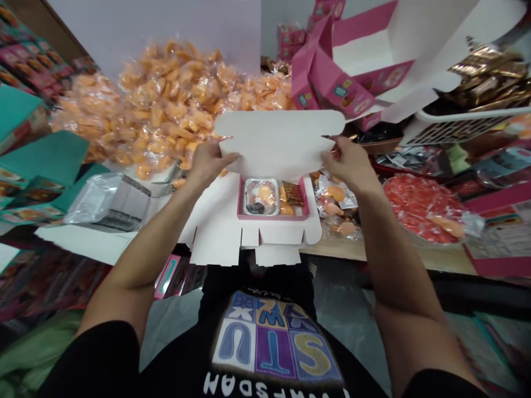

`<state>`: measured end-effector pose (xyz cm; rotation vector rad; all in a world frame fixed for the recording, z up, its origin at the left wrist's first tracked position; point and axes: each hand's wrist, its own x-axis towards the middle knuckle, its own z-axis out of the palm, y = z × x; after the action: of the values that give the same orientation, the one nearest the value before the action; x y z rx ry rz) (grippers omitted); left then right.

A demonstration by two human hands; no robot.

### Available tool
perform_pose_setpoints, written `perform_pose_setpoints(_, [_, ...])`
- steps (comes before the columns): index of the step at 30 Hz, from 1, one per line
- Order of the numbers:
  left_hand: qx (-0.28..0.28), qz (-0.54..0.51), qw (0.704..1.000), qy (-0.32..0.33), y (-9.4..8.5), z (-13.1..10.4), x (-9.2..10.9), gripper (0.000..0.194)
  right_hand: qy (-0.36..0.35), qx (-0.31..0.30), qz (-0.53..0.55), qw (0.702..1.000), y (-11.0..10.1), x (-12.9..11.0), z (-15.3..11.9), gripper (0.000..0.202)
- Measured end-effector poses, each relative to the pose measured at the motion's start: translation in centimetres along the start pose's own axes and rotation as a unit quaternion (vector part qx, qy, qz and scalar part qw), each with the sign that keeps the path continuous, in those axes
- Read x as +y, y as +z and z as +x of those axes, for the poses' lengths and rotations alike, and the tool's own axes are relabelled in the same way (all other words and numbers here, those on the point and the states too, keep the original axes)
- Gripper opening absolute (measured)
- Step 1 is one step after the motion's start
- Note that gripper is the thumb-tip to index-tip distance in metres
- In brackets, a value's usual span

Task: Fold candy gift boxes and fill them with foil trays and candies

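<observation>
A small pink box with a raised white lid stands before me. My left hand pinches the lid's left edge, thumb on the inside. At the opposite edge my right hand grips the lid the same way. Inside the box, a foil tray sits on the left with an orange packet and a dark piece in it. On the right lie orange pieces and a brown-gold sachet. Under the box, flat white cardboard reaches past the table edge.
A large heap of orange wrapped packets fills the back. Stacked foil trays and teal boxes stand left. Rightward are red packets, a white basket of gold sachets and pink boxes.
</observation>
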<state>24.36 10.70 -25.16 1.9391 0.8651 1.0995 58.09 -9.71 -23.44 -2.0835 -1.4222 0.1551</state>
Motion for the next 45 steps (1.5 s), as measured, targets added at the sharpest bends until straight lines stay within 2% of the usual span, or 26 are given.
perform_pose_setpoints(1, [-0.008, -0.003, 1.000, -0.010, 0.7, 0.3, 0.1, 0.042, 0.000, -0.018, -0.019, 1.000, -0.2, -0.5, 0.5, 0.033])
perform_pose_setpoints(3, [-0.006, 0.009, 0.999, -0.031, 1.9, -0.1, 0.8, 0.030, 0.004, -0.016, -0.046, 0.999, -0.1, -1.5, 0.7, 0.025])
perform_pose_setpoints(6, [-0.007, 0.058, 0.997, -0.040, 3.0, -2.4, 2.5, 0.019, -0.008, 0.003, -0.035, 0.999, 0.7, -2.6, -0.3, 0.022])
perform_pose_setpoints(9, [-0.064, 0.074, 0.993, -0.062, 3.3, -4.9, 4.0, 0.011, -0.037, -0.005, -0.025, 0.999, 1.7, -2.7, -1.8, 0.032])
perform_pose_setpoints(13, [-0.142, 0.058, 0.986, -0.064, 2.5, -6.9, 4.3, 0.020, -0.046, -0.051, -0.013, 0.998, 2.7, -1.9, -3.8, 0.028])
perform_pose_setpoints(15, [-0.179, 0.051, 0.982, -0.027, 1.7, -7.4, 3.8, 0.027, -0.071, -0.072, 0.015, 0.995, 2.8, -1.4, -4.8, 0.036])
perform_pose_setpoints(19, [-0.287, 0.050, 0.954, 0.072, -0.2, -7.7, 1.5, 0.060, -0.174, -0.119, 0.086, 0.974, 2.5, 0.0, -6.2, 0.055])
perform_pose_setpoints(22, [-0.374, 0.074, 0.917, 0.120, -1.0, -8.2, -1.2, 0.086, -0.236, -0.209, 0.079, 0.946, 2.5, 1.9, -7.4, 0.071])
perform_pose_setpoints(24, [-0.397, 0.108, 0.898, 0.156, -1.0, -8.6, -3.1, 0.096, -0.253, -0.260, 0.072, 0.929, 3.1, 3.1, -8.4, 0.084])
perform_pose_setpoints(26, [-0.385, 0.142, 0.893, 0.186, -0.6, -9.0, -4.6, 0.094, -0.244, -0.273, 0.089, 0.926, 4.1, 3.8, -9.3, 0.089])
perform_pose_setpoints(28, [-0.359, 0.160, 0.899, 0.194, 0.0, -9.3, -5.1, 0.084, -0.210, -0.253, 0.135, 0.935, 5.0, 3.7, -10.0, 0.090])
perform_pose_setpoints(30, [-0.315, 0.148, 0.918, 0.191, 0.6, -9.6, -4.7, 0.072, -0.170, -0.221, 0.193, 0.941, 5.5, 3.0, -10.1, 0.085])
perform_pose_setpoints(32, [-0.250, 0.088, 0.946, 0.186, 1.3, -10.0, -3.4, 0.072, -0.131, -0.202, 0.249, 0.938, 5.3, 2.0, -9.7, 0.073])
perform_pose_setpoints(34, [-0.161, 0.004, 0.976, 0.145, 2.2, -10.4, -1.8, 0.075, -0.080, -0.198, 0.300, 0.930, 4.5, 1.1, -8.7, 0.061])
perform_pose_setpoints(36, [-0.071, -0.081, 0.993, 0.048, 3.2, -10.5, -0.2, 0.074, -0.020, -0.189, 0.322, 0.927, 3.3, 0.3, -7.3, 0.056])
perform_pose_setpoints(38, [-0.015, -0.157, 0.985, -0.064, 4.1, -10.1, 1.1, 0.070, -0.002, -0.142, 0.270, 0.952, 1.7, -0.6, -5.5, 0.053])
perform_pose_setpoints(40, [0.001, -0.223, 0.965, -0.135, 4.8, -9.2, 2.1, 0.064, -0.054, -0.089, 0.131, 0.986, -0.4, -1.9, -3.6, 0.048])
perform_pose_setpoints(41, [0.001, -0.246, 0.958, -0.149, 5.0, -8.7, 2.5, 0.060, -0.091, -0.082, 0.048, 0.991, -1.5, -2.7, -2.7, 0.043])
perform_pose_setpoints(43, [0.002, -0.273, 0.950, -0.155, 5.2, -7.8, 3.1, 0.051, -0.151, -0.121, -0.078, 0.978, -3.5, -4.5, -1.0, 0.029])
perform_pose_setpoints(45, [0.004, -0.278, 0.948, -0.151, 5.1, -7.3, 3.6, 0.048, -0.156, -0.173, -0.117, 0.966, -5.1, -6.4, 0.2, 0.021])
